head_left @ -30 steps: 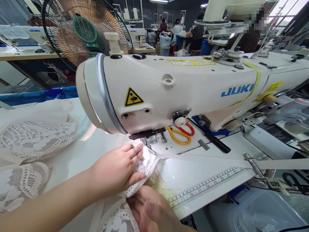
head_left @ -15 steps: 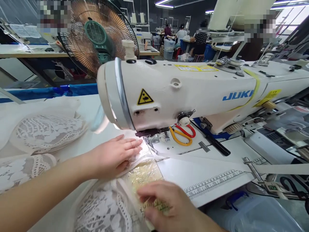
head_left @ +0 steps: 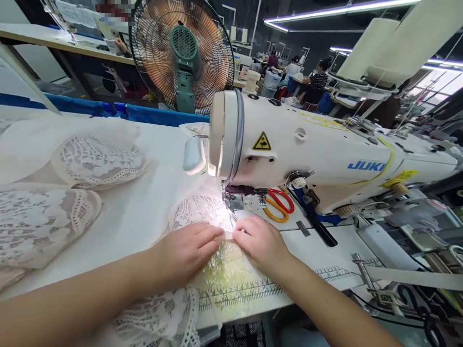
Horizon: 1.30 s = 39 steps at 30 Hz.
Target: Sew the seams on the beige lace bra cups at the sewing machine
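A white lace bra cup (head_left: pixel 197 210) lies on the machine bed, its front part under the presser foot of the JUKI sewing machine (head_left: pixel 285 144). My left hand (head_left: pixel 197 248) rests on its near edge, fingers together and gripping the fabric. Just right of it, my right hand (head_left: pixel 262 241) pinches the same edge between thumb and bent fingers, close below the needle area. Lamp light washes out the fabric there. Another lace piece (head_left: pixel 155 315) hangs over the table's front edge, partly hidden below my left forearm.
More lace cups (head_left: pixel 101 159) lie on the left of the white table (head_left: pixel 152 212). Scissors with red and yellow handles (head_left: pixel 277 207) and a black-handled tool (head_left: pixel 323 231) lie behind my right hand. A fan (head_left: pixel 184 58) stands behind the machine. A printed ruler (head_left: pixel 238 291) runs along the front edge.
My right hand has moved up from the front ruler to the fabric edge by the needle. My left hand now grips that edge instead of lying flat. The view has shifted.
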### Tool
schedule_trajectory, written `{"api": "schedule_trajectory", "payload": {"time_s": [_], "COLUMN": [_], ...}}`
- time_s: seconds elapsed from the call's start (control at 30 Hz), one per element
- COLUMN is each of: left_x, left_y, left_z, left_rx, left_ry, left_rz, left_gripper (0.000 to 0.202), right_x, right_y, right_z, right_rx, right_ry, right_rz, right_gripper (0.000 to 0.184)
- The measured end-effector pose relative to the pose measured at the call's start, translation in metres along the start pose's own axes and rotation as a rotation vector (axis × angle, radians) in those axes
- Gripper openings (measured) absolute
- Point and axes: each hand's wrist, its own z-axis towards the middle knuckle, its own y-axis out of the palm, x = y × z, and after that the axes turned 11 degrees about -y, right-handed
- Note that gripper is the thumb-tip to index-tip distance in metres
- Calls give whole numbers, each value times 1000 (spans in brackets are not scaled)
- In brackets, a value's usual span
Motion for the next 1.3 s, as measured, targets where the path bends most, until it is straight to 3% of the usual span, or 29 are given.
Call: {"api": "schedule_trajectory", "payload": {"time_s": [0.1, 0.27, 0.4, 0.47, 0.6, 0.77, 0.93, 1.03, 1.3], "left_x": [-6, -13, -16, -18, -22, -14, -7, -11, -28], "left_y": [2, 0, 1, 1, 1, -3, 1, 3, -4], "left_z": [0, 9, 14, 15, 15, 14, 10, 11, 24], "left_rx": [61, 14, 13, 13, 12, -10, 0, -43, -62], "left_ry": [-42, 5, 8, -2, 26, 54, 179, 174, 203], "left_rz": [39, 126, 3, -72, -113, 15, 6, -10, -29], "left_gripper": [35, 35, 28, 26, 26, 14, 30, 38, 24], "right_x": [1, 1, 3, 5, 7, 8, 6, 6, 9], "right_y": [1, 1, 0, -1, -3, -6, -7, -7, -5], "right_z": [-4, -7, -9, -10, -10, -12, -13, -13, -7], "right_rx": [94, 188, 280, 249, 87, 76, 71, 50, -22], "right_ry": [-68, -113, -94, -105, -129, -153, -171, -163, -94], "right_rz": [0, 106, 150, 163, 232, 274, 265, 252, 197], "right_gripper": [23, 22, 22, 32, 33, 32, 29, 29, 25]}}
